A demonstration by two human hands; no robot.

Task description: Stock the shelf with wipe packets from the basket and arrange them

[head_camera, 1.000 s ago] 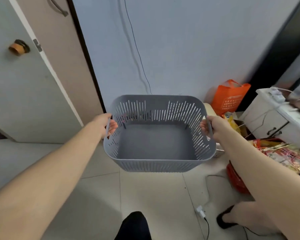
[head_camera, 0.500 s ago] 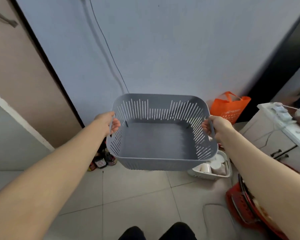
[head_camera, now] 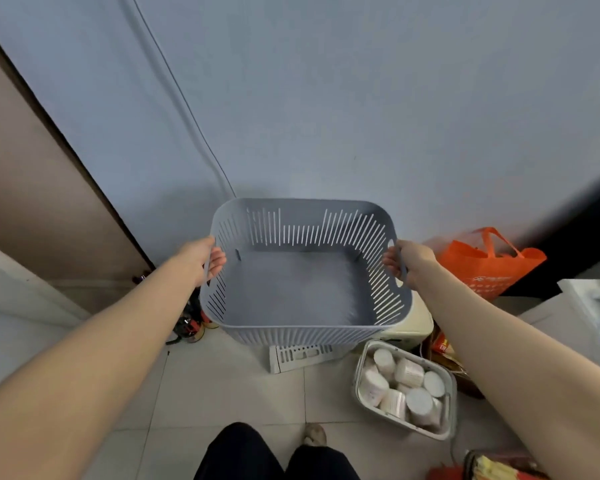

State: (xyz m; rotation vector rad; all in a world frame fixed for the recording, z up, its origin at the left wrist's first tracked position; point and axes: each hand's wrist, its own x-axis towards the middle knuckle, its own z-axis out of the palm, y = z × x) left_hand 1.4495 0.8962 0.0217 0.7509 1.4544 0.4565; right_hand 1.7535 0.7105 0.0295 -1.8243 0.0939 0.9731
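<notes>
I hold a grey slotted plastic basket [head_camera: 302, 292] out in front of me, above the tiled floor and close to a pale wall. Its inside is bare, with no packets in it. My left hand [head_camera: 207, 259] grips the left handle and my right hand [head_camera: 409, 263] grips the right handle. No shelf and no wipe packets are in sight.
A white basket [head_camera: 444, 434] with several white round tubs sits on the floor at lower right. Beyond it stand a cream appliance [head_camera: 416, 327] and an orange bag [head_camera: 489, 268]. Small bottles [head_camera: 191, 327] cluster by a brown door [head_camera: 32, 188]; a white slotted crate [head_camera: 302, 355] lies under the grey basket.
The view has swung right and down along the wall. The grey basket stays gripped in both hands, and the white basket of tubs and the crate have come into sight on the floor.
</notes>
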